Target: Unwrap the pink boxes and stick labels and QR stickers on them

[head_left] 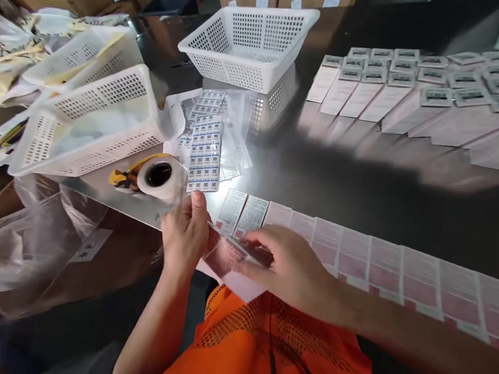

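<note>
A flat-sided pink box (pixel 224 259) is tilted at the table's front edge, between my two hands. My left hand (pixel 184 233) is closed around its left end, thumb pointing up. My right hand (pixel 289 263) grips the right side of the same box between thumb and fingers. Just beyond my left thumb lies a sheet of blue-and-white QR-code stickers (pixel 205 157), on top of clear plastic bags (pixel 238 145) and more sheets. Two boxes with silvery printed faces (pixel 251 213) head a row of pink boxes (pixel 355 254) running right along the table edge, partly behind my right arm.
A roll of clear tape (pixel 157 178) with a yellow-black dispenser sits left of the stickers. White perforated baskets (pixel 90 153) stand at the left, another basket (pixel 259 71) at the back. Upright boxes (pixel 370 101) fill the back right. An open carton (pixel 116 239) is below the table's left edge.
</note>
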{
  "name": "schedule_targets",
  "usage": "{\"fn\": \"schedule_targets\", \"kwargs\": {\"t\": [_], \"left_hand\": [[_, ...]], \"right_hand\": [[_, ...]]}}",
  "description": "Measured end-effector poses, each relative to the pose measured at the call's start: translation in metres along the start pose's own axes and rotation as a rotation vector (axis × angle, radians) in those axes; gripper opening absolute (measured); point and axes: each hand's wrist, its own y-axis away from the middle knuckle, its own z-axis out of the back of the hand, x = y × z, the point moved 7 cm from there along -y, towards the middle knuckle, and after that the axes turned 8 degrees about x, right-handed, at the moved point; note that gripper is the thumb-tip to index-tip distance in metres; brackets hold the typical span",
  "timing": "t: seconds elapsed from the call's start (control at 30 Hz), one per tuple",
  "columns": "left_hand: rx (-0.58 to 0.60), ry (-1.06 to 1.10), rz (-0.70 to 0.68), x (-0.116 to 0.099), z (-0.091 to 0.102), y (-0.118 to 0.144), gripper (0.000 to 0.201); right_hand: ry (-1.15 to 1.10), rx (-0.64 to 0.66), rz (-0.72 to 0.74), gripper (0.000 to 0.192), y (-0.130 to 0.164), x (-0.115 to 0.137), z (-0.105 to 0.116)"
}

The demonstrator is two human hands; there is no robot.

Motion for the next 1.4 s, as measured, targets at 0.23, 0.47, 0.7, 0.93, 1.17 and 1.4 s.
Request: {"fn": "schedule_targets", "kwargs": {"t": [0.23, 0.47, 0.7, 0.93, 1.17, 1.4], "left_hand": [[-0.051, 0.005, -0.121, -0.003, 0.002, 0.004, 0.049], [-0.155, 0.202, -0.111, -0.006, 0.003, 0.013, 0.054], [-0.160, 0.314, -0.105, -0.003, -0.002, 0.014, 0.054], [-0.185, 0.324, -0.147, -0.004, -0.004, 0.014, 0.053], [0.157, 0.476, -0.370, -0.021, -0.010, 0.015, 0.033], [0.460, 0.458, -0.298, -0.031, -0.017, 0.026, 0.008]], "right_hand": [[-0.181, -0.465, 0.050, 0.007, 0.016, -0.010, 0.007], [0.142, -0.758, 0.294, 0.030, 0.026, 0.008, 0.015], [0.241, -0.847, 0.323, 0.033, 0.033, 0.009, 0.015], [0.092, -0.830, 0.257, 0.022, 0.031, 0.003, 0.018], [-0.004, -0.712, 0.165, 0.014, 0.025, -0.007, 0.023], [0.004, -0.726, 0.209, 0.019, 0.026, -0.004, 0.023]]}}
